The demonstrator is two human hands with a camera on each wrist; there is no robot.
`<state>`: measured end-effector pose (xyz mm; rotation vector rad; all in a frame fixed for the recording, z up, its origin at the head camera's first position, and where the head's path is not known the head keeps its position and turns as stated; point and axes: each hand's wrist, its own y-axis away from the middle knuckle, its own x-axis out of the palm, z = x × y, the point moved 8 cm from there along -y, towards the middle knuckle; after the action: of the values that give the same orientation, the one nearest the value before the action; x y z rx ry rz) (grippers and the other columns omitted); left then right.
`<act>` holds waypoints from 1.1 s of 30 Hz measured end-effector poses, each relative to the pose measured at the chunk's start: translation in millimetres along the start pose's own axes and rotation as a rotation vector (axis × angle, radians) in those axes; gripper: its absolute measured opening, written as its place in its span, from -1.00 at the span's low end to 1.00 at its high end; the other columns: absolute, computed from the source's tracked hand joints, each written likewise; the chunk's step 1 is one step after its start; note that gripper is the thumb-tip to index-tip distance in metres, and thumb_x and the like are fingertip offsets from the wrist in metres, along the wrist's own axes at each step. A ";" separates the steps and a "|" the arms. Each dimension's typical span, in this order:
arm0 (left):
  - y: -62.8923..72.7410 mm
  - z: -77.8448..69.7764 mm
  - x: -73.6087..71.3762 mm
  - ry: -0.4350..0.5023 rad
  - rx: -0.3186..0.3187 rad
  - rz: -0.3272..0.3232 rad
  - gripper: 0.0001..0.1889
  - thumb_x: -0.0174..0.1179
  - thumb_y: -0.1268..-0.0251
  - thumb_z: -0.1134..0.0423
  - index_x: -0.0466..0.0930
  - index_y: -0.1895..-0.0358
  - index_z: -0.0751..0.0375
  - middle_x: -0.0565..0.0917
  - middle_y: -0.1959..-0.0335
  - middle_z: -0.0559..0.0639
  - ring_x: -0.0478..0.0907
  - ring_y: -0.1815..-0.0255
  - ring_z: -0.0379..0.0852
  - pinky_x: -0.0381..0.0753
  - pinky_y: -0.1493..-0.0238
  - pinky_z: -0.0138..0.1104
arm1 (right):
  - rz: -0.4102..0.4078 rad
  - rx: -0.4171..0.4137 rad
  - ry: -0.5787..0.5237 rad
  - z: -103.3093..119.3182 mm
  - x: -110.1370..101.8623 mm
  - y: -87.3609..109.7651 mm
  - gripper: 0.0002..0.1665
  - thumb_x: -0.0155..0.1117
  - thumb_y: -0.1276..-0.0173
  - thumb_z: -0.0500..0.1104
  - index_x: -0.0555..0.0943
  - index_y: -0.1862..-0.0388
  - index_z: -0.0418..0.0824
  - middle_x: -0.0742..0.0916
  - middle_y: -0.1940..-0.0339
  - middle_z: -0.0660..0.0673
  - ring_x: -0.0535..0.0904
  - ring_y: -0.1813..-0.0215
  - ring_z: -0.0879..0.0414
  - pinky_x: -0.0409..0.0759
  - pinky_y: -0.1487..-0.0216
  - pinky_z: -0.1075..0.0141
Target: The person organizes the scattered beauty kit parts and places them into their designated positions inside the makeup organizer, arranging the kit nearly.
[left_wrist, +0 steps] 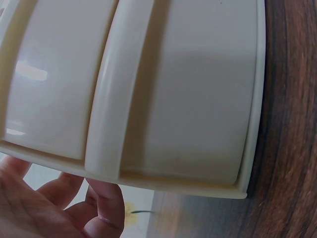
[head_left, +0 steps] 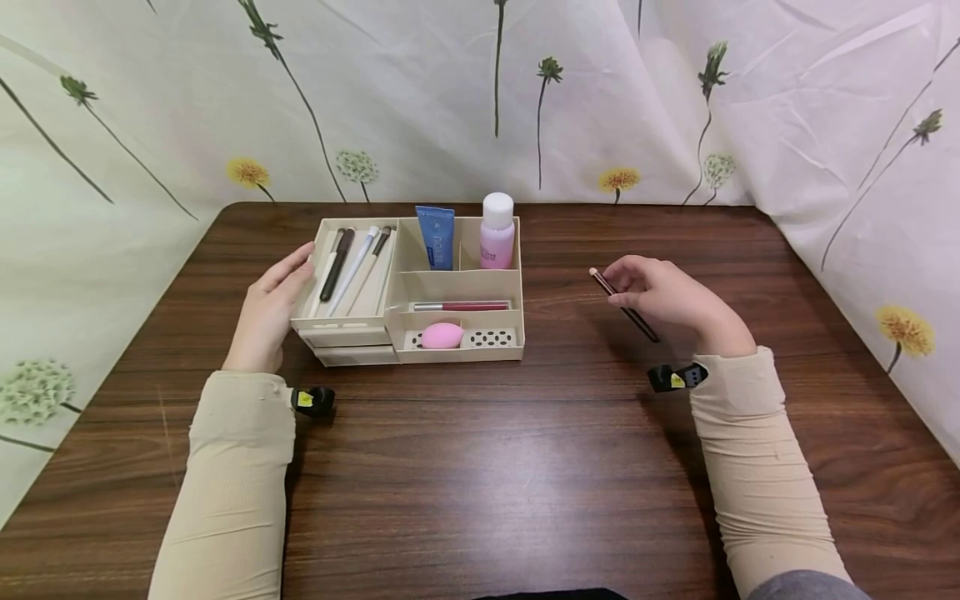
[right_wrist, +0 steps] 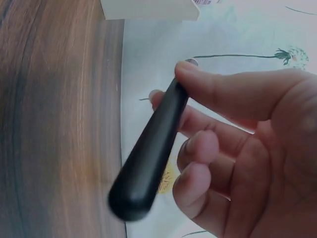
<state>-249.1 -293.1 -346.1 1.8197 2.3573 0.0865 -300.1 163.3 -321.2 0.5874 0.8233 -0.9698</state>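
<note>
My right hand (head_left: 663, 292) pinches a slim dark makeup brush (head_left: 626, 308) between thumb and fingers, above the table to the right of a cream desktop organizer (head_left: 390, 287). Its black handle end (right_wrist: 143, 163) points toward the right wrist camera, and a small pale tip shows at the other end. My left hand (head_left: 267, 308) rests against the organizer's left side; the left wrist view has its fingers (left_wrist: 106, 206) at the side wall, beside the drawer fronts (left_wrist: 198, 109). Several makeup brushes (head_left: 348, 271) lie in the organizer's left tray.
The organizer also holds a blue tube (head_left: 437, 237), a bottle of pink liquid (head_left: 497, 233) with a white cap, a red lip gloss tube (head_left: 461, 306) and a pink makeup sponge (head_left: 442, 335). Behind the brown wooden table (head_left: 495, 475) hangs a flower-print cloth (head_left: 442, 108).
</note>
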 end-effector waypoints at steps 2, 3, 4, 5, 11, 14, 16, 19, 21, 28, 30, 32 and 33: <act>0.4 -0.1 -0.1 0.002 0.001 0.000 -0.47 0.14 -0.42 -0.10 0.38 -0.43 -0.27 0.18 -0.58 -0.12 0.16 -0.47 -0.23 0.08 -0.54 -0.21 | -0.012 -0.011 -0.010 3.1 -1.0 -0.2 -0.65 0.29 -0.41 -0.20 0.54 -0.13 -0.27 0.72 0.20 -0.19 0.60 0.12 0.03 0.45 0.03 0.19; 0.6 -0.3 -0.1 0.002 0.002 0.000 -0.47 0.14 -0.42 -0.10 0.38 -0.43 -0.27 0.18 -0.58 -0.12 0.16 -0.47 -0.23 0.08 -0.54 -0.21 | -0.019 -0.016 -0.014 4.4 -1.4 -0.3 -0.65 0.29 -0.41 -0.20 0.54 -0.12 -0.27 0.73 0.20 -0.20 0.61 0.13 0.04 0.46 0.04 0.19; 0.6 -0.3 -0.1 0.002 0.002 0.001 -0.47 0.14 -0.42 -0.10 0.38 -0.43 -0.27 0.18 -0.58 -0.12 0.16 -0.47 -0.23 0.08 -0.54 -0.22 | -0.025 -0.015 -0.017 5.2 -1.7 -0.3 -0.66 0.30 -0.41 -0.20 0.55 -0.11 -0.27 0.73 0.20 -0.19 0.61 0.14 0.05 0.46 0.05 0.21; 0.8 -0.4 -0.1 0.002 0.003 0.001 -0.47 0.14 -0.42 -0.10 0.38 -0.43 -0.27 0.18 -0.58 -0.12 0.16 -0.47 -0.23 0.08 -0.54 -0.22 | -0.031 -0.015 -0.020 6.0 -2.0 -0.3 -0.67 0.30 -0.41 -0.20 0.55 -0.09 -0.26 0.74 0.20 -0.18 0.61 0.15 0.06 0.46 0.07 0.22; 0.3 -0.4 -0.4 -0.002 0.003 -0.004 -0.47 0.14 -0.42 -0.10 0.39 -0.43 -0.27 0.19 -0.58 -0.13 0.15 -0.48 -0.24 0.06 -0.55 -0.22 | -0.039 -0.008 -0.069 11.0 -1.5 0.5 -0.70 0.30 -0.41 -0.21 0.51 -0.06 -0.22 0.76 0.18 -0.21 0.60 0.26 0.07 0.57 0.29 0.24; 0.1 -0.7 -0.6 -0.008 0.006 -0.007 -0.48 0.14 -0.43 -0.09 0.39 -0.43 -0.27 0.19 -0.58 -0.13 0.14 -0.49 -0.24 0.03 -0.56 -0.21 | -0.030 -0.017 -0.096 14.4 -0.2 0.2 -0.70 0.28 -0.43 -0.20 0.50 -0.08 -0.21 0.74 0.15 -0.25 0.60 0.32 0.05 0.61 0.36 0.23; 0.1 -0.6 -0.5 -0.012 0.005 -0.008 -0.48 0.13 -0.43 -0.09 0.39 -0.43 -0.27 0.18 -0.58 -0.13 0.13 -0.50 -0.24 0.02 -0.57 -0.20 | -0.025 -0.021 -0.116 16.9 0.7 0.4 -0.70 0.26 -0.45 -0.18 0.50 -0.10 -0.20 0.72 0.13 -0.27 0.59 0.34 0.03 0.62 0.37 0.20; 0.1 -0.3 -0.5 -0.012 0.002 -0.009 -0.48 0.13 -0.43 -0.09 0.39 -0.43 -0.28 0.18 -0.58 -0.12 0.13 -0.50 -0.23 0.03 -0.57 -0.20 | -0.013 -0.030 -0.135 19.8 2.2 0.5 -0.70 0.22 -0.48 -0.15 0.52 -0.13 -0.17 0.71 0.09 -0.28 0.60 0.28 0.04 0.62 0.36 0.20; 0.1 -0.2 -0.5 -0.010 0.000 -0.009 -0.48 0.13 -0.43 -0.09 0.39 -0.43 -0.28 0.18 -0.58 -0.12 0.14 -0.49 -0.23 0.04 -0.57 -0.20 | -0.006 -0.034 -0.139 21.7 2.9 0.7 -0.72 0.20 -0.50 -0.15 0.55 -0.13 -0.16 0.70 0.08 -0.27 0.60 0.24 0.04 0.61 0.35 0.22; 0.0 -0.1 -0.7 -0.025 0.001 -0.008 -0.47 0.12 -0.43 -0.10 0.37 -0.43 -0.28 0.17 -0.58 -0.12 0.12 -0.51 -0.22 0.02 -0.58 -0.18 | -0.002 -0.044 -0.143 25.4 3.9 1.1 -0.73 0.17 -0.51 -0.18 0.62 -0.12 -0.16 0.70 0.07 -0.26 0.57 0.31 0.02 0.58 0.37 0.33; -0.2 -0.1 -1.0 -0.028 0.002 -0.010 -0.47 0.12 -0.43 -0.10 0.37 -0.43 -0.28 0.17 -0.58 -0.12 0.11 -0.52 -0.21 0.01 -0.58 -0.18 | -0.004 -0.050 -0.164 27.4 4.4 0.8 -0.73 0.18 -0.50 -0.19 0.62 -0.12 -0.17 0.69 0.07 -0.26 0.57 0.36 0.04 0.57 0.39 0.34; -0.5 0.0 -1.2 -0.032 0.002 -0.011 -0.47 0.12 -0.44 -0.11 0.37 -0.44 -0.28 0.17 -0.59 -0.13 0.11 -0.52 -0.21 0.01 -0.58 -0.18 | -0.009 -0.055 -0.199 29.7 5.0 0.5 -0.73 0.20 -0.49 -0.19 0.63 -0.11 -0.19 0.69 0.10 -0.25 0.55 0.41 0.09 0.56 0.41 0.35; -0.7 0.1 -1.2 -0.032 0.002 -0.011 -0.47 0.12 -0.44 -0.11 0.37 -0.44 -0.28 0.17 -0.59 -0.12 0.11 -0.52 -0.21 0.02 -0.58 -0.18 | -0.014 -0.055 -0.217 30.6 5.4 0.3 -0.73 0.22 -0.48 -0.18 0.63 -0.10 -0.19 0.69 0.11 -0.25 0.55 0.43 0.13 0.56 0.41 0.34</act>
<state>-249.4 -294.4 -346.2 1.7949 2.3465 0.0535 -287.8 137.9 -308.2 0.4204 0.6589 -1.0014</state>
